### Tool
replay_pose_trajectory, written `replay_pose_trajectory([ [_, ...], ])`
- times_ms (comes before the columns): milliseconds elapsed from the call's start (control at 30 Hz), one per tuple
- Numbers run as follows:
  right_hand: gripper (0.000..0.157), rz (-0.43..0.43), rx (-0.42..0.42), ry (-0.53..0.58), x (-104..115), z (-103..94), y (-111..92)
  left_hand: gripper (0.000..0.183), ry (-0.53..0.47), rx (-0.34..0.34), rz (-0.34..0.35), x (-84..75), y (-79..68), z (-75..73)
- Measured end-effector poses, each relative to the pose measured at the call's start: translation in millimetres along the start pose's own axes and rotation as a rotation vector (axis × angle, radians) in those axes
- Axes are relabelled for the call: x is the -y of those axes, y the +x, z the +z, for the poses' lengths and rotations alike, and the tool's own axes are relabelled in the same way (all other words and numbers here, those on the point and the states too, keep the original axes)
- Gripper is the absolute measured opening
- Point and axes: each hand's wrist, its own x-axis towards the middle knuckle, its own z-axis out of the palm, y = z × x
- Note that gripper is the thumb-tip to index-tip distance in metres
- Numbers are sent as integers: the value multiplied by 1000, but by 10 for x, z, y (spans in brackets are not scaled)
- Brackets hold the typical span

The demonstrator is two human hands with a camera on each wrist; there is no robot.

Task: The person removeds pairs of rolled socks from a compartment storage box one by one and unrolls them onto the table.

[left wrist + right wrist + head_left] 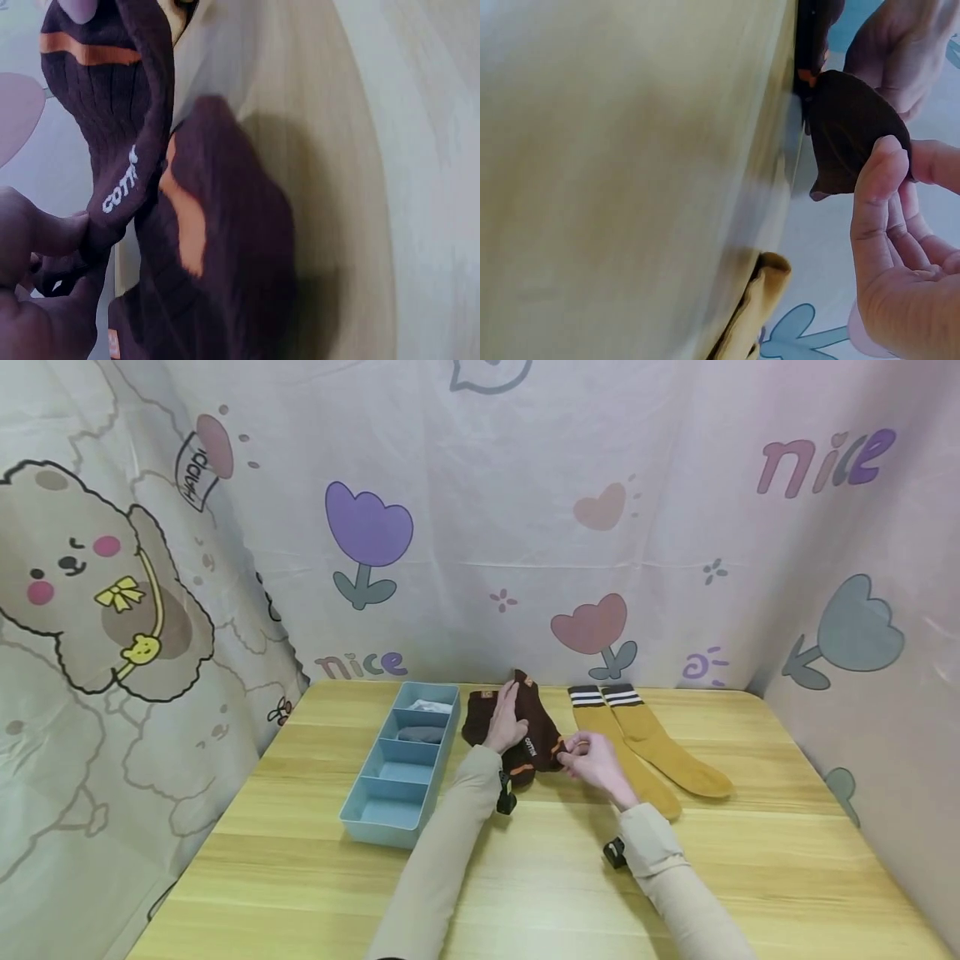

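A dark brown sock (537, 717) with an orange stripe and white lettering is held raised between both hands. My left hand (507, 722) pinches it near the cuff; in the left wrist view, the thumb and finger grip the fabric (112, 142) beside the lettering. At the other end, my right hand (597, 764) pinches the toe (855, 135) between thumb and fingertips. The matching brown sock (478, 720) lies on the table under the left hand, partly hidden by it; its orange band (187, 229) shows in the left wrist view.
Left of the hands stands a blue four-compartment box (367, 810), with a white folded item (431, 706) and a grey one (422, 734) in its two far compartments. Two mustard socks (667, 756) with striped cuffs lie at right. A printed curtain (480, 610) hangs behind the table.
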Motion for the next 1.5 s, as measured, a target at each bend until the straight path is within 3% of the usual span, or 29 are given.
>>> replay_pose_trajectory([
  [133,12,29,-13,-20,-28,-34,11,76,-40,61,10,18,4,56],
  [267,13,53,-35,-37,-63,-78,23,75,-21,129,-23,36,-30,109],
  [467,13,74,-44,-76,-83,-133,21,59,134,106,-115,-6,-141,149],
  [600,15,81,-44,-88,-89,-152,10,50,250,102,-140,-16,-213,130],
  [700,17,92,-36,-92,-99,-154,5,51,320,146,-133,22,-234,118],
  [933,19,92,-14,-94,-107,-126,6,58,383,247,-138,79,-254,114],
  [1067,24,16,-78,-215,-92,-132,-24,60,427,249,-166,34,-289,133],
  [1233,24,-242,-193,-423,-49,-120,-50,60,417,231,-209,18,-333,163],
  [1333,19,-330,-107,-468,-32,-89,-52,61,396,246,-239,54,-337,163],
  [1500,27,-291,124,-544,-42,-38,-52,61,379,284,-227,92,-326,99],
])
